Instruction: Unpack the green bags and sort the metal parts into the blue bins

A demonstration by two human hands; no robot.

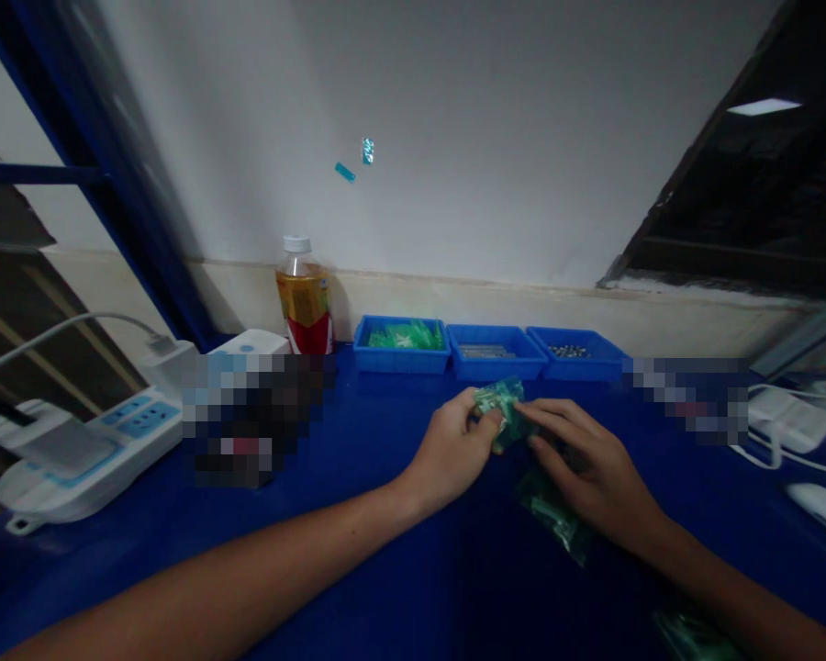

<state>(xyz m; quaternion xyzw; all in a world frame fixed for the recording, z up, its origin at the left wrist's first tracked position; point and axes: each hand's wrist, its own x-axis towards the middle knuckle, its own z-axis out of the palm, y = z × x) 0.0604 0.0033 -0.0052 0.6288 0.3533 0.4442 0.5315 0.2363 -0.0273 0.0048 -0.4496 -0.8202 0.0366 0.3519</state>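
Note:
My left hand [458, 445] is closed on a small green-tinted clear plastic bag [506, 404], its thumb pressed over the front. Small pale or shiny pieces show inside the bag, too blurred to name. My right hand [596, 464] is at the bag's right side, fingers stretched out and thumb apart, with the fingertips touching the bag's edge. Below that hand, a second green plastic bag [556, 516] lies on the blue table [372, 569]. Another green bag [695, 635] shows near the bottom edge, partly covered by my right forearm.
Along the wall stand three blue trays: one of green bags [401, 367], one of thin metal rods [499, 369], one of small metal parts [585, 370]. A drink bottle [304, 303] and power strip [89, 482] are left. White adapter [791, 418] and cables are right. Two areas are pixelated.

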